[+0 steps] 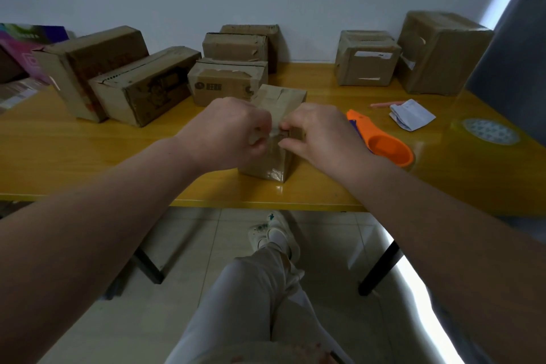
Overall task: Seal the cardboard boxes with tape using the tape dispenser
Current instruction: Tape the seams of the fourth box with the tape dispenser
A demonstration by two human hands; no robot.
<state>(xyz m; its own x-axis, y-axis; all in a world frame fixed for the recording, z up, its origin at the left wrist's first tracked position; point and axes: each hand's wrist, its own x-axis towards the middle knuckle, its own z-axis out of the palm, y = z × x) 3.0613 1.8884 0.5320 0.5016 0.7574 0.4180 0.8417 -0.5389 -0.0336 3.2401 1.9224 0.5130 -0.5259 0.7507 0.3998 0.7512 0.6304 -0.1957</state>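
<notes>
Both forearms reach over the tabletop; left hand and right hand, fingers curled, pinch tape atop the small box. Tape dispenser lies just beyond the right hand's outer side, angled diagonally, nearer that hand.

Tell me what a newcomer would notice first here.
Dead centre, the left hand and right hand meet, pinching at the top of a small cardboard box near the front edge of the yellow table. Just right of them lies an orange tape dispenser, unheld. More cardboard boxes line the wall behind.
</notes>
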